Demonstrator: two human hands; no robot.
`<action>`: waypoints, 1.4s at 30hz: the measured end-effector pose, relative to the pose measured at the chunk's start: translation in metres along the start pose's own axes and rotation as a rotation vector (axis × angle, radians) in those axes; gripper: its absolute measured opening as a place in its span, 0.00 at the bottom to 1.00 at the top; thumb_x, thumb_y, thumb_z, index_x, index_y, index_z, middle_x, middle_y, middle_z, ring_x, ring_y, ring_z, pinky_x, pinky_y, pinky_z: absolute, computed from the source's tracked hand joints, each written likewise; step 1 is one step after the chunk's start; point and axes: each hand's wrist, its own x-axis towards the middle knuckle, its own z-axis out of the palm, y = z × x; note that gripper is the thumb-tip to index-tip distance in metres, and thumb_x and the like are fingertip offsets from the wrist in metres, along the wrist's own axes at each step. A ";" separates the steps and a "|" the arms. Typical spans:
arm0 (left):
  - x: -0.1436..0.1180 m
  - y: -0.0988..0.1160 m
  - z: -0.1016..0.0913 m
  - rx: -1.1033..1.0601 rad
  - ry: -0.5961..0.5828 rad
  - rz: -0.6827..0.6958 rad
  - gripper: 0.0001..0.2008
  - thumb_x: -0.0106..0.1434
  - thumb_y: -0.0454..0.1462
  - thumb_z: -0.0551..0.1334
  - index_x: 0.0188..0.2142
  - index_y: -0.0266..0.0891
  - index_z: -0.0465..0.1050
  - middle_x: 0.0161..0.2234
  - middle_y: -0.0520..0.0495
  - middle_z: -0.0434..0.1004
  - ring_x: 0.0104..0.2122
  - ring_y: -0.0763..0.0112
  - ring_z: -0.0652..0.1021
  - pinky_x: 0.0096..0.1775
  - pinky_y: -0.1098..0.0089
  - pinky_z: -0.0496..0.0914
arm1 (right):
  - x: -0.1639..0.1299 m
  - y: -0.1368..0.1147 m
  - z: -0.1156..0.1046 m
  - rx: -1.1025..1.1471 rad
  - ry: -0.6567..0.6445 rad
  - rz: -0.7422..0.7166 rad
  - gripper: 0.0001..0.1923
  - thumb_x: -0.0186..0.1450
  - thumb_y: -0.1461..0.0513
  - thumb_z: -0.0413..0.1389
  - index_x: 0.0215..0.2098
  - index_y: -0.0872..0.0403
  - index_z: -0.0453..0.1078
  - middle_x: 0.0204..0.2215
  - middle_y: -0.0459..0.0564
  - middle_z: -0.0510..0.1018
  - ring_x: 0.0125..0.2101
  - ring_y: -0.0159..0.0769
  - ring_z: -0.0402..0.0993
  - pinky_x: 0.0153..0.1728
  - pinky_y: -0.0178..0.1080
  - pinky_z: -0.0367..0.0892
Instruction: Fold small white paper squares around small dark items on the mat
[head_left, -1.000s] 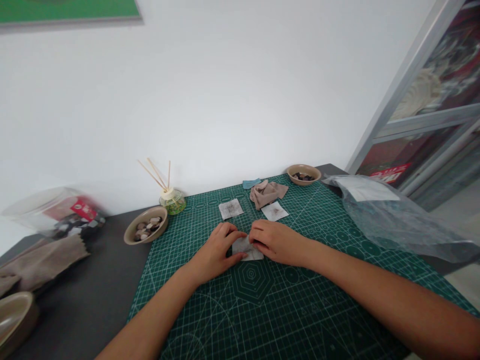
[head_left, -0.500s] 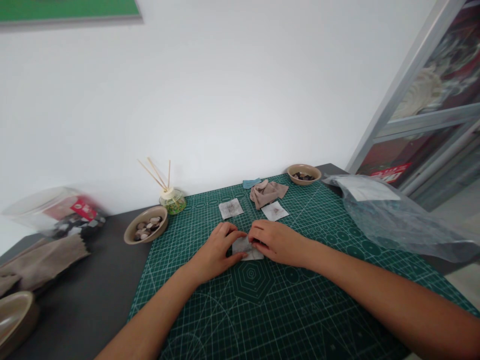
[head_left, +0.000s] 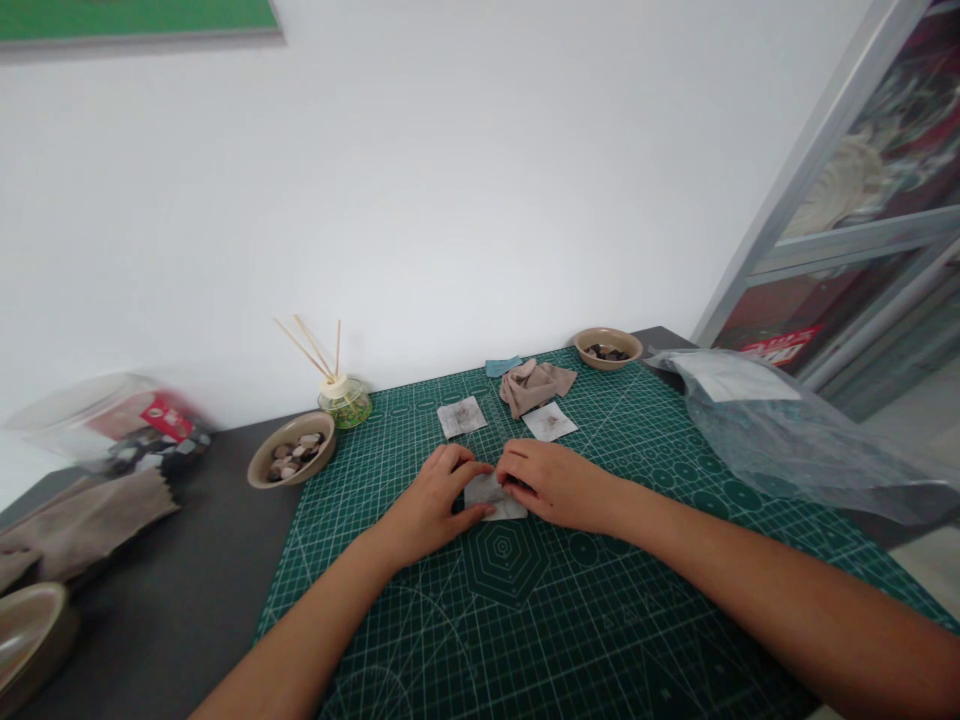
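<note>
A small white sachet (head_left: 492, 498) lies flat on the green cutting mat (head_left: 570, 600) in the middle of the view. My left hand (head_left: 433, 503) rests on its left side, thumb and fingers pinching its edge. My right hand (head_left: 553, 483) presses on its right side with the fingertips curled over it. Just behind the hands lie two more white sachets, one to the left (head_left: 462, 416) and one to the right (head_left: 550, 422). A crumpled beige cloth (head_left: 534, 384) sits behind those.
A tan bowl of pebbles (head_left: 292, 449) and a reed diffuser (head_left: 343, 398) stand left of the mat. Another tan bowl (head_left: 607, 348) is at the back right. A clear plastic bag (head_left: 780, 430) covers the right edge. A plastic jar (head_left: 112, 420) and brown cloth (head_left: 82, 520) lie far left.
</note>
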 end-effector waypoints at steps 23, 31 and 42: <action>0.000 0.002 -0.001 -0.004 -0.001 -0.005 0.15 0.61 0.36 0.62 0.48 0.43 0.67 0.45 0.46 0.65 0.46 0.61 0.67 0.50 0.59 0.65 | 0.000 -0.004 -0.004 0.052 -0.105 -0.080 0.05 0.63 0.68 0.55 0.38 0.57 0.69 0.35 0.50 0.70 0.34 0.35 0.68 0.36 0.36 0.63; 0.000 0.002 -0.001 0.000 -0.007 -0.011 0.17 0.60 0.36 0.64 0.49 0.42 0.67 0.45 0.45 0.64 0.47 0.61 0.67 0.50 0.59 0.65 | 0.000 0.001 -0.001 -0.023 -0.037 -0.012 0.06 0.64 0.69 0.52 0.38 0.58 0.69 0.35 0.51 0.71 0.36 0.36 0.68 0.37 0.38 0.63; 0.001 0.003 -0.002 -0.006 -0.016 -0.022 0.15 0.61 0.36 0.63 0.48 0.43 0.67 0.45 0.45 0.64 0.47 0.60 0.67 0.50 0.58 0.65 | 0.000 -0.003 -0.003 0.065 -0.060 -0.060 0.05 0.62 0.69 0.54 0.37 0.57 0.69 0.35 0.51 0.71 0.36 0.36 0.68 0.38 0.37 0.64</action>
